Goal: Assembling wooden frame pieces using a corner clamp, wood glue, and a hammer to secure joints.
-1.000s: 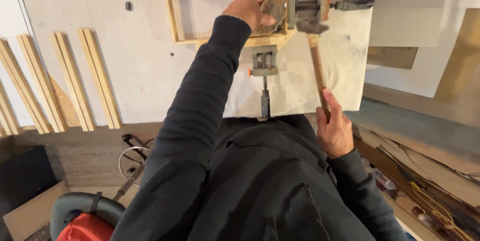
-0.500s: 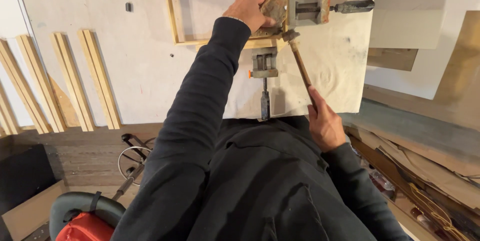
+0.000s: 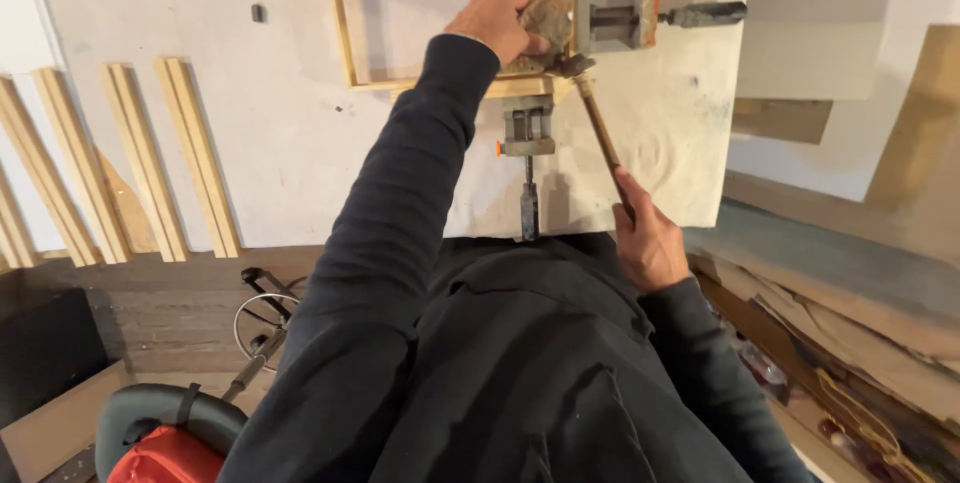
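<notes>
My left hand [image 3: 497, 25] presses down on a rusty corner clamp [image 3: 556, 15] that grips one corner of a thin wooden frame [image 3: 345, 33] on the white worktop [image 3: 240, 143]. In my right hand [image 3: 648, 238] I grip the wooden handle of a hammer [image 3: 598, 121]. Its head rests at the frame corner, right beside the clamp. The clamp's two screw vises point one toward me [image 3: 527, 133] and one to the right [image 3: 640, 15].
Several wooden moulding strips [image 3: 140, 168] lie side by side on the left of the worktop. A red and black machine [image 3: 160, 438] and a cable sit on the floor at lower left. Boards and cardboard [image 3: 860, 143] are stacked to the right.
The hammer has swung from lying to the right of the clamp onto the frame corner. My right hand moved slightly left and down. My left hand stayed on the clamp.
</notes>
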